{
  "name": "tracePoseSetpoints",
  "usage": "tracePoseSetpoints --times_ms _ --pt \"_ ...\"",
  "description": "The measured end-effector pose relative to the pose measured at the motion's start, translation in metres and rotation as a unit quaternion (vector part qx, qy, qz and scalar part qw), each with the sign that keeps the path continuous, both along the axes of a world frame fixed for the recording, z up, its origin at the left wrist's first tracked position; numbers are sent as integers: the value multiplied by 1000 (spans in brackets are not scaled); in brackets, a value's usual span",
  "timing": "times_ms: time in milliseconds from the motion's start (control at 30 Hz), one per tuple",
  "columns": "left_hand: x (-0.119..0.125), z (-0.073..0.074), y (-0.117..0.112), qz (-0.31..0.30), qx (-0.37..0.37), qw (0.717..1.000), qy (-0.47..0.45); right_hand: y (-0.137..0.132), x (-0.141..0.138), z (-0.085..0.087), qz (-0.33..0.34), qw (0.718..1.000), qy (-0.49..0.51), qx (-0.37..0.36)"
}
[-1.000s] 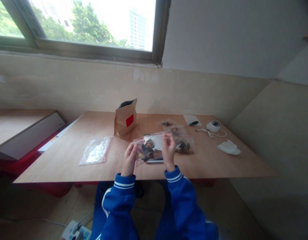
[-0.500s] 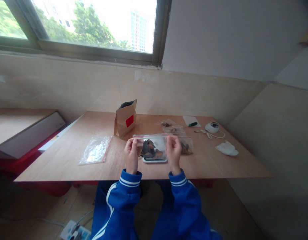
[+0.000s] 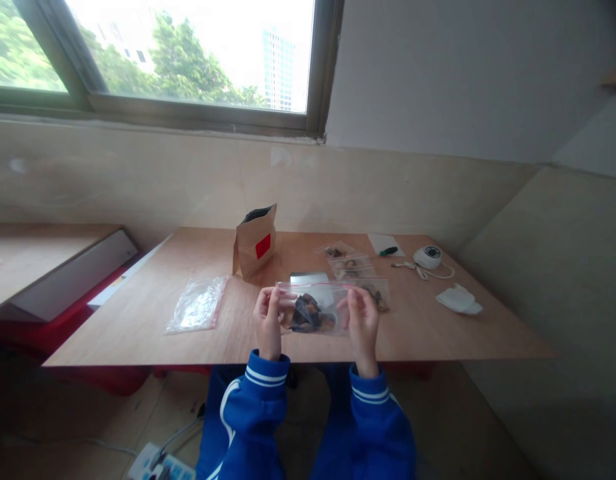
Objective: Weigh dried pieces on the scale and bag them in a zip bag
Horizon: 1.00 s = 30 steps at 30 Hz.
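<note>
Between my two hands hangs a clear zip bag (image 3: 313, 313) with dark brown, dried-looking pieces in it. My left hand (image 3: 269, 319) pinches its left upper corner, and my right hand (image 3: 362, 323) grips the right upper corner. A red line runs along the bag's top edge. Just beyond it lies a white, flat device (image 3: 309, 279), partly hidden by the bag; it looks like a small scale. More filled zip bags (image 3: 352, 264) lie behind my right hand, one of them partly covered by it.
An upright brown paper pouch (image 3: 255, 241) with a red label stands at the back. Left lies a stack of clear zip bags (image 3: 198, 305). To the right are a green-and-black marker (image 3: 389, 251) on white paper, a white camera-like device (image 3: 428, 257) with a cord, and crumpled white tissue (image 3: 459, 299).
Both hands have brought the filled zip bag nearer to me and slightly right, uncovering more of the white device's far part. The view has also shifted a little.
</note>
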State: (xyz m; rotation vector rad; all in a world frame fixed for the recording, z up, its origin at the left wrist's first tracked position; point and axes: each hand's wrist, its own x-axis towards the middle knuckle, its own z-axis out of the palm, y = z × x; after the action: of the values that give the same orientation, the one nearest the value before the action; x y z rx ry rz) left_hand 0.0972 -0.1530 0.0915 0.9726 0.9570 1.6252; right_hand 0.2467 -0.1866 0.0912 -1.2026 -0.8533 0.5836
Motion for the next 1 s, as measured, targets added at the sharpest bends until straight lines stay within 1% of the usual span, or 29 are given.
tracePoseSetpoints --times_ms 233,433,567,667,800,867,1000 --pt "-7 -5 -2 -18 -11 999 35 -7 2 -6 -21 1000 10 -8" --pt "-15 -7 -7 0 -5 998 60 -10 3 -11 -21 1000 -3 10" --pt "-17 -6 -13 18 17 997 76 -11 3 -17 -12 1000 12 26" --pt "-16 -6 -14 21 24 996 82 -11 5 -17 -9 999 30 27" --pt "-12 -8 -10 -19 -2 998 64 -13 7 -12 -8 999 43 5" --pt "-9 -10 -7 -33 -19 998 52 -13 8 -10 7 998 57 -16" --pt "-3 -11 -6 -24 -39 998 35 -11 5 -10 57 995 57 -61"
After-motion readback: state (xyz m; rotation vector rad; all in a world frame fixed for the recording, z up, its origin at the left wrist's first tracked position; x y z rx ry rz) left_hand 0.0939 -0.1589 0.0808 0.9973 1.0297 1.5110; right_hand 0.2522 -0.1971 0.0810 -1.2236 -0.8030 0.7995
